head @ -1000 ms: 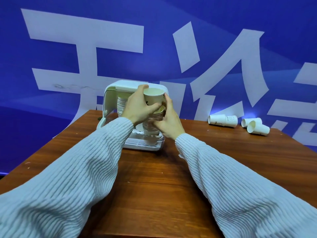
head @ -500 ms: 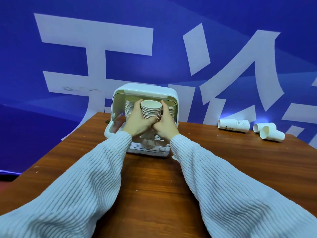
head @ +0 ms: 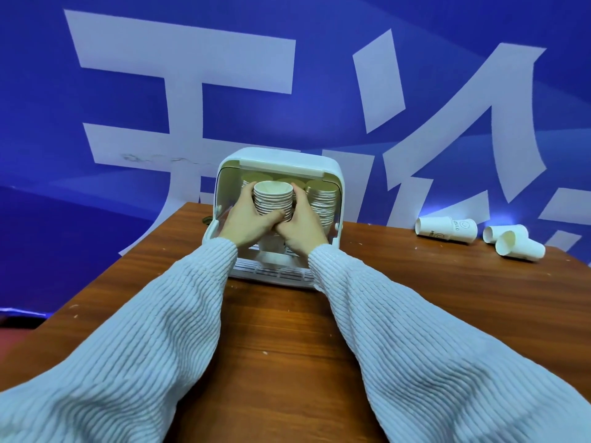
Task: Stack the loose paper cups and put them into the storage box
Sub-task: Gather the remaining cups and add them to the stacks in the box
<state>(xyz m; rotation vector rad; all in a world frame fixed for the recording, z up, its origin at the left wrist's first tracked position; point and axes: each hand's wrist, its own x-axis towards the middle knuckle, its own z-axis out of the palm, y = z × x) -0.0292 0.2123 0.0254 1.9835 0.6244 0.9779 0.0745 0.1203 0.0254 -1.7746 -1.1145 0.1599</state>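
At the mouth of the storage box (head: 332, 174), a stack of nested paper cups (head: 272, 201) stands upright, rim openings up, held between both hands. The left hand (head: 248, 223) wraps the stack's left side, thumb across the front low on the cups; the right hand (head: 302, 230) closes on the right side, fingers curled round the back. Both hands are clamped on the stack, not spread. The two-sided hold appears meant to keep the tall column from buckling or fanning apart while it passes under the raised lid.

The stack sits just inside the opening, over the box's slotted base tray (head: 271, 273). Whether its bottom rests on the base cannot be told; the hands hide it. Behind and to the right, further stacks of cups (head: 321, 203) already stand inside the box, touching or nearly touching the held one. Judgement: this is the placing step, with release still to come.

The box stands at the far edge of the wooden table (head: 287, 330). Well apart, at the table's far right, loose cups lie on their sides: one pair nested (head: 446, 230) and two more (head: 515, 246) resting against each other. These remain to be gathered, so the task is partly done.
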